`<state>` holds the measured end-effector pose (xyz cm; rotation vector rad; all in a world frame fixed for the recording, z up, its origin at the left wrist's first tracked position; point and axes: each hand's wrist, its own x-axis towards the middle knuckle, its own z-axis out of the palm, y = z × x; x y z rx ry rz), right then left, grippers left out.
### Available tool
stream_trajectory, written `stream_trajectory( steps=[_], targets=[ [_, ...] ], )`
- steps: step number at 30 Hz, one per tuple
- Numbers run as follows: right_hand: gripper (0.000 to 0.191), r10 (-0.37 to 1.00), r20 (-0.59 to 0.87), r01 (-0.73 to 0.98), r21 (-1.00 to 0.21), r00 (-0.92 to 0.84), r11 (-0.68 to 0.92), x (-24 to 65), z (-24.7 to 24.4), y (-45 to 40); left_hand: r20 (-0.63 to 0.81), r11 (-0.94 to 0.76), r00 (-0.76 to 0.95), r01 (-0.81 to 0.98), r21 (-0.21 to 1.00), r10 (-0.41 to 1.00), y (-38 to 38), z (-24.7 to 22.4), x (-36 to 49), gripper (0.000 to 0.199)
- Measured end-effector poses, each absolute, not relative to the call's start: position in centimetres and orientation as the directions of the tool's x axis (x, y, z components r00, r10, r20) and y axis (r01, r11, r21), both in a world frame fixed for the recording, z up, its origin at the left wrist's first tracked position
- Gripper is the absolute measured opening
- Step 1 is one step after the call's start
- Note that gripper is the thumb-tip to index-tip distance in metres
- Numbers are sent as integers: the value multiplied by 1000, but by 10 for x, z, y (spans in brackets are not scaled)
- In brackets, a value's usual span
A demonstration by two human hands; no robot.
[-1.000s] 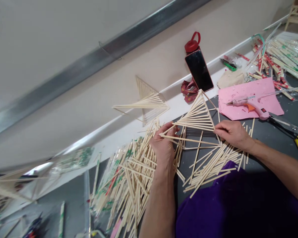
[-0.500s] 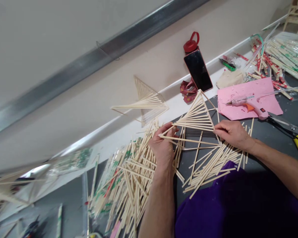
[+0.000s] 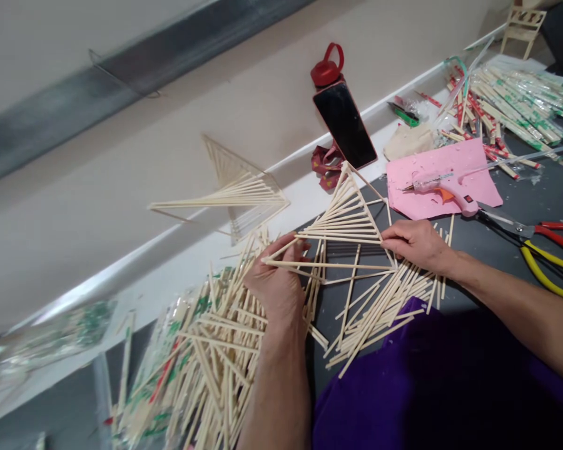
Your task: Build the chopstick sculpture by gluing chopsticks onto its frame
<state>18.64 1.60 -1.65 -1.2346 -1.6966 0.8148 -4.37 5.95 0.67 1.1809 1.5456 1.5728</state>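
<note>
Between my hands is a frame of chopsticks, with a fan of closely spaced sticks across its upper part. My left hand is closed around its left corner, where several sticks meet. At the right edge, my right hand pinches the frame by the end of the lowest fan sticks. Loose chopsticks lie on the dark table below the frame. A larger heap of chopsticks spreads under and left of my left forearm.
A pink glue gun rests on pink paper; pliers lie beside it. A phone leans on a red-capped bottle. Another stick structure stands by the wall. Wrapped chopsticks lie at the far right.
My view has shifted right, so everything appears farther left and more of the pliers shows. Both hands keep their hold on the frame, with little change in its pose.
</note>
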Motion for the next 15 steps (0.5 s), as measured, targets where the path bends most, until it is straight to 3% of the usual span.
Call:
stream_trajectory(
  steps=[7,15],
  targets=[
    [12,976,178,325,-922,-124,210,186,-11,15,157,-102,-396,156,983,905,62,4,-46,33],
    [23,987,-46,174,-985,-152,-19,188,-6,13,189,-116,-375,209,971,908,62,2,-45,32]
  ],
)
